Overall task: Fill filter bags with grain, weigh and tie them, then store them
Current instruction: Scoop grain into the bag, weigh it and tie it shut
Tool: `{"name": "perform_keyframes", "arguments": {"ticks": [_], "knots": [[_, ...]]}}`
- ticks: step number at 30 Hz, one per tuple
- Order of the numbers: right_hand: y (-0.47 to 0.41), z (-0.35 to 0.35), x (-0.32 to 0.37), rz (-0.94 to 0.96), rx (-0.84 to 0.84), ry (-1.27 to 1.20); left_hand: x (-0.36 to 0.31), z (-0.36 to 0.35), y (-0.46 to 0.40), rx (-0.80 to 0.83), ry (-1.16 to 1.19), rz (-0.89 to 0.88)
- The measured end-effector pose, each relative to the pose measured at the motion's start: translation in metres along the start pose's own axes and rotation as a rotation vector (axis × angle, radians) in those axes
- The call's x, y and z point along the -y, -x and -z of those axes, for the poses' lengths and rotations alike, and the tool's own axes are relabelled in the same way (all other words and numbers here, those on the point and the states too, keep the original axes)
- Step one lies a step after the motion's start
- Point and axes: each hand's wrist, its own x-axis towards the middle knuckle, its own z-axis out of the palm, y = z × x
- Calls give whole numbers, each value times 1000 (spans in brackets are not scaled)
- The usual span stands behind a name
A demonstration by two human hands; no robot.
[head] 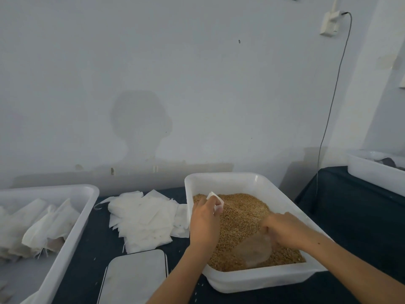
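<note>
A white plastic tub [232,182] in front of me holds golden-brown grain [238,213]. My left hand [203,222] is over the tub's left side and pinches a small white filter bag [215,200] above the grain. My right hand [285,231] grips a clear plastic scoop [255,251] whose bowl lies on the grain near the tub's front. A loose pile of empty white filter bags [144,218] lies on the dark tabletop left of the tub.
A second white tub [72,218] at the left holds several filled, tied bags [41,229]. A flat scale with a pale platform [135,277] sits at the front between the tubs. Another white tub [372,170] stands at the far right. A cable [333,102] hangs down the wall.
</note>
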Motion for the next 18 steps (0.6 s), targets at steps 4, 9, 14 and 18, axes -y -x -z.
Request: {"name": "perform_keyframes", "arguments": {"ticks": [4,9,14,18], "knots": [[-6,-22,19,16,17,-143,2,0,0,27,3,-13],[-5,-23,20,19,35,-243,3,0,0,48,-8,-52],[12,-7,0,51,107,-588,8,-3,-2,55,-22,-50],[28,18,-20,21,98,-731,16,-5,-7,232,-108,-69]]}}
